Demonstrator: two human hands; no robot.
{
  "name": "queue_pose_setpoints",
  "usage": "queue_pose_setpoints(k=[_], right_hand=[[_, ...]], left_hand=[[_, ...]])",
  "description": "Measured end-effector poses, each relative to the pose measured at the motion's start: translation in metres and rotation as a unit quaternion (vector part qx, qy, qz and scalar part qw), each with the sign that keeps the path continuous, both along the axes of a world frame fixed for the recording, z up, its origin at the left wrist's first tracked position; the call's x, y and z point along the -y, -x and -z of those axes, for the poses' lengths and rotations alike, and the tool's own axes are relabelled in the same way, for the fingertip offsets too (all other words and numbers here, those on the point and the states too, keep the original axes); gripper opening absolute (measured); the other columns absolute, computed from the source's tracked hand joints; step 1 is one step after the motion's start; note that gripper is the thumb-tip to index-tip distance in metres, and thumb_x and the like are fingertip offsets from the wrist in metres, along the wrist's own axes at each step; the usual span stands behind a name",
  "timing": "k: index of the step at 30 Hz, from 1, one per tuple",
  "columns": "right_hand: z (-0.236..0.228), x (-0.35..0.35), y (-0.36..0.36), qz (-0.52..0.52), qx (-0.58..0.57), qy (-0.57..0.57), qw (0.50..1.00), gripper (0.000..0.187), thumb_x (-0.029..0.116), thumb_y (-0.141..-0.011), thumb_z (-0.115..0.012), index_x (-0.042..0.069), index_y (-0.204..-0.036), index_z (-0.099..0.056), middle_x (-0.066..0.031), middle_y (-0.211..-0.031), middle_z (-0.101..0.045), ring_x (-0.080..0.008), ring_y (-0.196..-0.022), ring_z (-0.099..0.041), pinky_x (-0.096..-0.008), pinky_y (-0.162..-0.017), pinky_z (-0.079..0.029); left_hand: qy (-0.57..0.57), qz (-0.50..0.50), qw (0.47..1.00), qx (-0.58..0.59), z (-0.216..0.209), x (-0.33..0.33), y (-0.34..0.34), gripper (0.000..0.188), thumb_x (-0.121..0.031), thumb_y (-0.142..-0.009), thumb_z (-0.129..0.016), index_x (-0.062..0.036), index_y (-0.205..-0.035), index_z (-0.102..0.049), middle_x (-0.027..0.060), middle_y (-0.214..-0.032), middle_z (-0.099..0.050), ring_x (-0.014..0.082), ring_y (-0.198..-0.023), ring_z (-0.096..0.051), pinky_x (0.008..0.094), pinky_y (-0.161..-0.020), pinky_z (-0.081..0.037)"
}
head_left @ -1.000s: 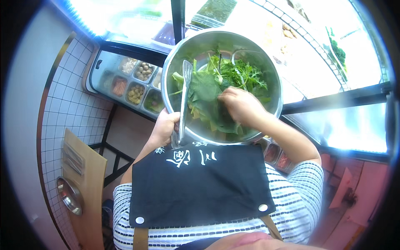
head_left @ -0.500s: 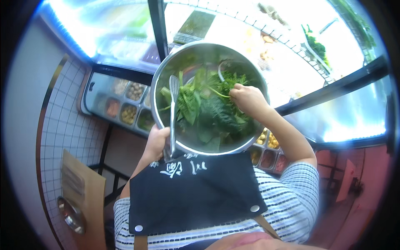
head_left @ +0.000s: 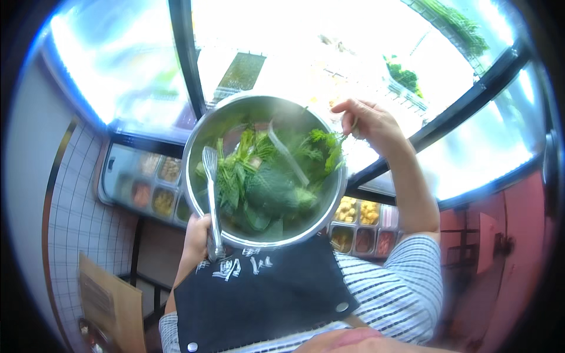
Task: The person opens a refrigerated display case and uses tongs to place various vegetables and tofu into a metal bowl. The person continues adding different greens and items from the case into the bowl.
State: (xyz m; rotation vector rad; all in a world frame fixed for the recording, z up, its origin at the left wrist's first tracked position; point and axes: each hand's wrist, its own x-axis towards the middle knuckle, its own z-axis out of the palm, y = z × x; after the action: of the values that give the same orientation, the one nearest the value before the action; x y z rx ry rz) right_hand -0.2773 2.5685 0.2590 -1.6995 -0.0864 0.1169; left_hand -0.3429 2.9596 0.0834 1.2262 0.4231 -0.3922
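A large steel bowl (head_left: pixel 189 182) is held out in front of my apron, tilted so its inside shows. Several leafy greens (head_left: pixel 268 182) fill it, some dark and broad, others frilly. My left hand (head_left: pixel 197 237) grips the bowl's near-left rim. Metal tongs (head_left: pixel 213 200) lean along that side, their slotted end upward and their lower end beside the hand. Above the right rim, my right hand (head_left: pixel 366 122) pinches a frilly green sprig (head_left: pixel 329 148), which hangs over the bowl's edge. A curved, pale strip (head_left: pixel 288 154) stands among the greens; its kind is unclear.
A glass-sided, brightly lit display case (head_left: pixel 447 126) with black frames spans the far side. Steel food pans (head_left: pixel 163 201) line the left, and more food pans (head_left: pixel 369 214) the right. A wooden board (head_left: pixel 112 291) leans at lower left, against a white tiled wall (head_left: pixel 88 194).
My right hand has lifted from inside the bowl to above its right rim, bringing the sprig along. The bowl sits lower and further left in view.
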Motion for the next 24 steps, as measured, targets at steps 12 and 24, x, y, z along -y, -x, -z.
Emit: queue_pose_setpoints(k=[12, 24], right_hand=[[-0.177, 0.084, -0.005, 0.379, 0.497, 0.553, 0.551, 0.03, 0.032, -0.098, -0.057, 0.008, -0.102, -0.073, -0.0112, -0.092, -0.072, -0.0261, -0.081, -0.067, -0.0369, -0.072, -0.052], [-0.267, 0.287, -0.128, 0.208, 0.245, 0.781, 0.536, 0.049, 0.014, -0.082, -0.072, 0.013, -0.13, -0.065, -0.0145, -0.131, -0.064, -0.0276, -0.114, -0.064, -0.0373, -0.1, -0.049]], left_hand=[[0.013, 0.013, 1.0, 0.009, 0.039, -0.009, -0.006, 0.01, -0.005, -0.085, -0.055, 0.0014, -0.087, -0.062, 0.0011, -0.066, -0.057, 0.0113, -0.051, -0.054, 0.0269, -0.048, -0.042], [0.053, 0.01, 0.998, 0.021, 0.034, -0.004, -0.002, 0.015, -0.006, -0.087, -0.054, 0.0043, -0.095, -0.063, 0.0046, -0.074, -0.063, 0.0135, -0.057, -0.061, 0.0279, -0.052, -0.048]])
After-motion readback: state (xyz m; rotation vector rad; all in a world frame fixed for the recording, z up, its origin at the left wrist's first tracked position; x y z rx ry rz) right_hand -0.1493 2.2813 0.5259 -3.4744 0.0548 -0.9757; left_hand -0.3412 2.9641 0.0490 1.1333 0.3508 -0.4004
